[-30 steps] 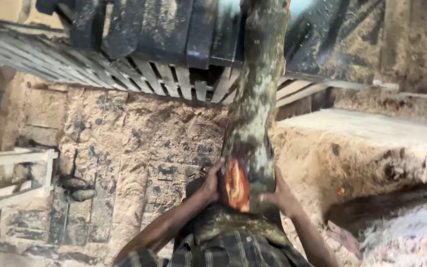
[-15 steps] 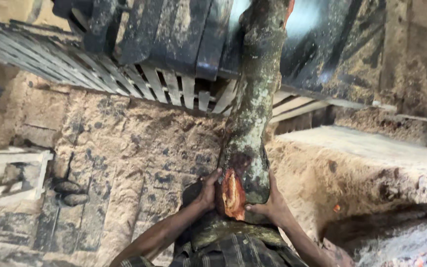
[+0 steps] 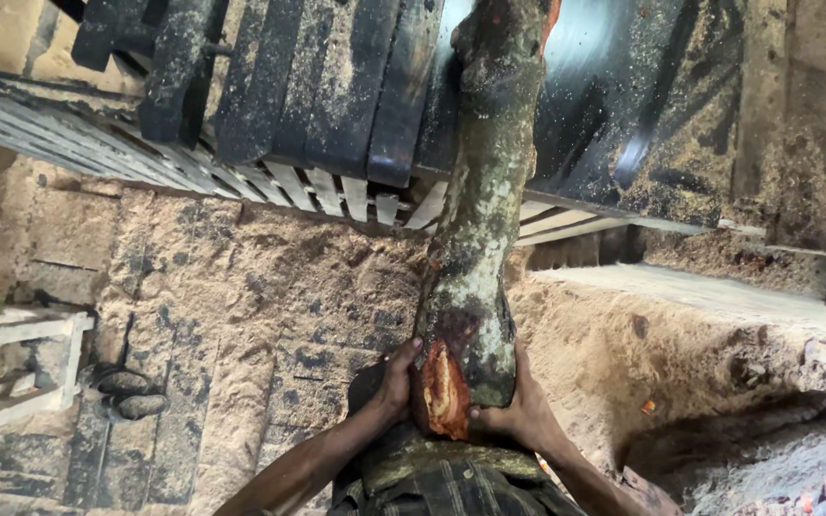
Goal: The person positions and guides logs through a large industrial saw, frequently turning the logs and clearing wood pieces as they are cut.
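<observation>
Two hands clamp near end of log [image 3: 475,258]: left hand [image 3: 396,380] wraps left flank, right hand [image 3: 520,406] cups underside beside raw orange cut. Log long axis runs straight away from body, far end resting on dark slatted surface [image 3: 336,86], near end at waist. Risk: lichen-slick bark slipping through grip, heavy end dropping onto sawdust-covered floor [image 3: 241,287]; sideways roll off slats likely.

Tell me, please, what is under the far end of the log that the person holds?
The log lies on dark, sawdust-covered slats of a raised platform. Pale slats show beneath its edge. Both hands grip the near end. What lies under the platform is hidden.
</observation>
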